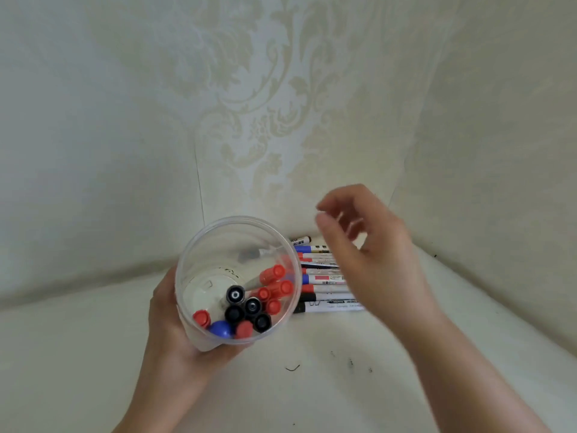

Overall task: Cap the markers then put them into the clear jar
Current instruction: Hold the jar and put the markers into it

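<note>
My left hand (170,323) grips the clear jar (199,245) from below and the left, holding it above the table with its mouth toward me. Inside stand several capped markers (249,307) with red, black and blue caps. To the right of the jar, a row of white markers (324,289) lies on the table, partly hidden by my right hand (371,245). That hand hovers over the row, blurred, fingers loosely curled and holding nothing.
The white table (312,385) carries a few dark specks and a small dark curl (292,368) in front of the markers. A patterned pale wall (249,104) rises close behind, meeting the table in a corner.
</note>
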Motion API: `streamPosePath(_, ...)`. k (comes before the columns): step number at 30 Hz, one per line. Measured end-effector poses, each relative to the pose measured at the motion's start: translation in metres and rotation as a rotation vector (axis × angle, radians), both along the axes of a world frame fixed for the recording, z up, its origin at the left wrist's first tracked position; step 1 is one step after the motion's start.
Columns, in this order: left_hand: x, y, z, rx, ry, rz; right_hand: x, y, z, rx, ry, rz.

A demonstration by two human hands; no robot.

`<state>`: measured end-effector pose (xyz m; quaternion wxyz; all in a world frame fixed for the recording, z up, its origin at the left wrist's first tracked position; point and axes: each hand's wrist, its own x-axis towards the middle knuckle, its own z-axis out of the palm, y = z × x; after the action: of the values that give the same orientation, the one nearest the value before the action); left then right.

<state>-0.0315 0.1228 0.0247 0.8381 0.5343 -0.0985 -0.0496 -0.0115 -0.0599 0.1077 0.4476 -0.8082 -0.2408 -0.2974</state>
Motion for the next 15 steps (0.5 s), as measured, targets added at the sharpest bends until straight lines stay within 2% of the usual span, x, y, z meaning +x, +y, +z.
streamPosePath(1, 0.003, -0.001, -0.003, -0.018, -0.031, -0.06, 0.01, -0.014, -0.007, -0.104, 0.158, -0.02)
streamPosePath(2, 0.004, 0.002, -0.01, 0.045, -0.12, -0.075, 0.021, -0.027, -0.018, -0.275, 0.296, -0.054)
streamPosePath(3, 0.003, 0.005, -0.019, 0.085, -0.126, -0.046, 0.03, -0.037, -0.031, -0.481, 0.402, -0.095)
streamPosePath(4, 0.009, 0.009, -0.028, 0.062, -0.045, -0.011, 0.036, -0.043, -0.046, -0.679, 0.465, -0.116)
streamPosePath(6, 0.011, 0.012, -0.025, 0.186, 0.036, 0.189, 0.045, -0.05, -0.075, -0.914, 0.477, -0.088)
streamPosePath(7, 0.004, 0.011, -0.029, 0.198, -0.051, 0.246, 0.047, -0.049, -0.085, -0.965, 0.458, -0.083)
streamPosePath(8, 0.007, 0.007, -0.024, 0.313, -0.16, 0.251, 0.047, -0.048, -0.09, -1.001, 0.429, -0.091)
streamPosePath(11, 0.004, 0.014, -0.028, 0.469, -0.178, 0.213, 0.05, -0.037, -0.092, -1.109, 0.331, -0.132)
streamPosePath(13, -0.003, 0.017, -0.036, 0.556, -0.194, 0.317, 0.054, -0.03, -0.091, -1.201, 0.288, -0.15)
streamPosePath(14, -0.003, 0.016, -0.038, 0.619, -0.218, 0.442, 0.056, -0.025, -0.09, -1.241, 0.291, -0.149)
streamPosePath(15, -0.006, 0.014, -0.035, 0.583, -0.251, 0.5, 0.057, -0.022, -0.089, -1.262, 0.307, -0.135)
